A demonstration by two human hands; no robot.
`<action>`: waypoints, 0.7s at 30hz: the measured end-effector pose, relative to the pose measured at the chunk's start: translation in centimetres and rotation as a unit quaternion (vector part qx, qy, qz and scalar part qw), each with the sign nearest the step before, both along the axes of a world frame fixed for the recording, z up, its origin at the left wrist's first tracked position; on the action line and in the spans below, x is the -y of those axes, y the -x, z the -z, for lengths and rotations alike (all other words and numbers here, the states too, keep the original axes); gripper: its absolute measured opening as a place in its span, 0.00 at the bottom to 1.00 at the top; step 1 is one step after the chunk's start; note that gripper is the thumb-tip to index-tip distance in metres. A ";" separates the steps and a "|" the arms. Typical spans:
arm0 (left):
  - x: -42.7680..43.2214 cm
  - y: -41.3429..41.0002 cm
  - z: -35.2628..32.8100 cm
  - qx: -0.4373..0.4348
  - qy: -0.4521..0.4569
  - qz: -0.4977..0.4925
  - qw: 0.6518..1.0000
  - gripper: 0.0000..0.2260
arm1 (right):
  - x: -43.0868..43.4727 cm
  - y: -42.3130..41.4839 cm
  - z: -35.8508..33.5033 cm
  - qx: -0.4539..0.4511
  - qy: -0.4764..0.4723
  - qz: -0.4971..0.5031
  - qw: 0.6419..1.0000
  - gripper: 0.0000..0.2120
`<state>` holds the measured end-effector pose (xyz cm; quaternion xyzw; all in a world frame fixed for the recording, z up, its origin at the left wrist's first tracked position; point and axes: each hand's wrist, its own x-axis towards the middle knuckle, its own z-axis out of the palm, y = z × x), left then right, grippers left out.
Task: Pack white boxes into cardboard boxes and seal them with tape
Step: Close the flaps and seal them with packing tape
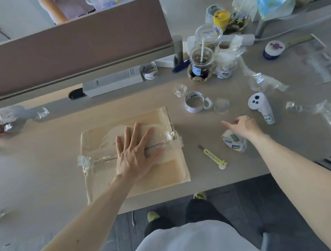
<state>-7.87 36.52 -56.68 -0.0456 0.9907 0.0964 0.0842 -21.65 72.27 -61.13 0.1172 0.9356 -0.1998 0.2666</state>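
A closed cardboard box (170,172) lies flat on the table in front of me, with clear tape (98,159) running along its centre seam and crumpled over both ends. My left hand (136,149) rests flat on the box top, fingers spread, pressing on the taped seam. My right hand (242,126) is to the right of the box, resting on a roll of clear tape (234,143), index finger pointing left; its grip is partly hidden. A long white box (114,82) lies at the back by the divider.
A yellow box cutter (215,158) lies between box and tape roll. Another tape roll (195,104), a white controller (262,106), drink cups (201,64), jars and crumpled plastic wrap (324,112) clutter the right side. A brown divider panel (76,45) stands behind. The table edge (223,184) is near.
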 end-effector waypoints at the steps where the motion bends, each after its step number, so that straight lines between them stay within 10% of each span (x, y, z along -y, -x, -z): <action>1: -0.1 0.1 0.0 -0.003 0.001 -0.002 1.000 0.35 | -0.2 0.2 0.4 0.024 0.002 0.000 1.000 0.36; 11: -0.4 0.1 0.1 -0.019 -0.006 -0.021 1.000 0.35 | -0.4 1.7 0.4 0.207 0.064 0.016 0.976 0.25; 21: -0.6 0.2 -0.1 -0.027 -0.020 -0.028 0.999 0.37 | 1.0 -0.2 -1.7 0.128 0.126 0.026 0.983 0.15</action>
